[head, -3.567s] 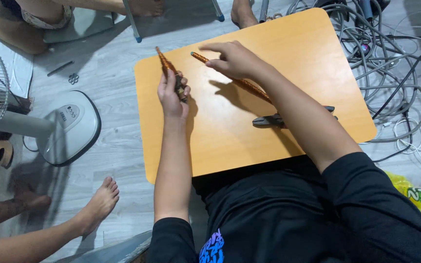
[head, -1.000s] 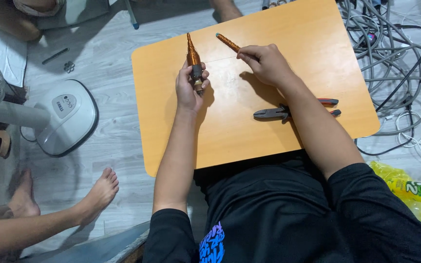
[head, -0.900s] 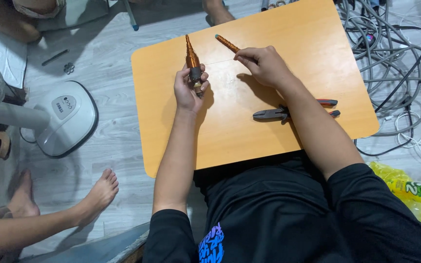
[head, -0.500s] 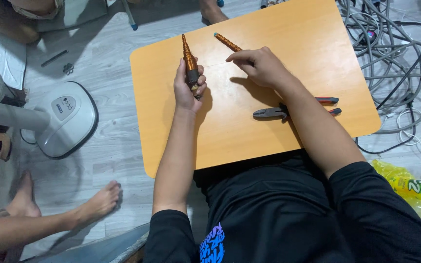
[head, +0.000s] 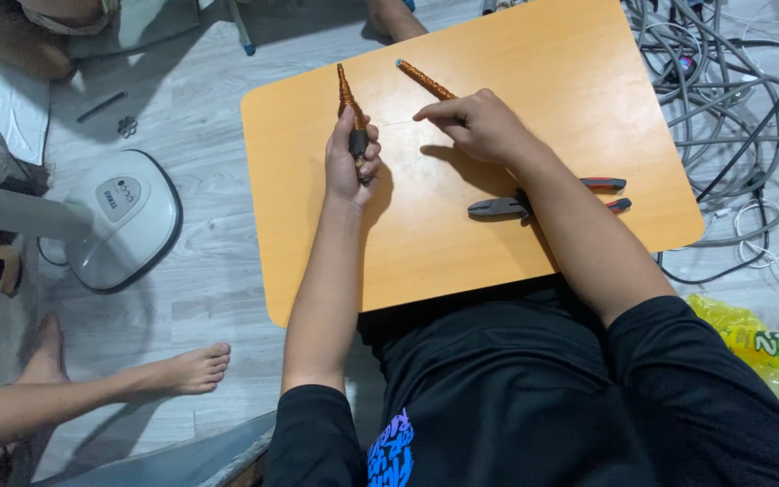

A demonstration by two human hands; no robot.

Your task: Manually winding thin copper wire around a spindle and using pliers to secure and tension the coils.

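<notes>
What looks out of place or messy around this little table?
On the small wooden table little stands out: pliers lie partly under the right forearm. The left hand grips one copper-wound rod; the right hand holds another. The real mess is the tangle of grey cables on the floor beside it.

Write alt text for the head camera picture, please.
A person's left hand holds a copper-wound stick upright over an orange table, while the right hand pinches a thin wire beside a second stick. Pliers lie under the right forearm.

Pliers [head: 547,200] beside bare tabletop [head: 462,252]
</notes>
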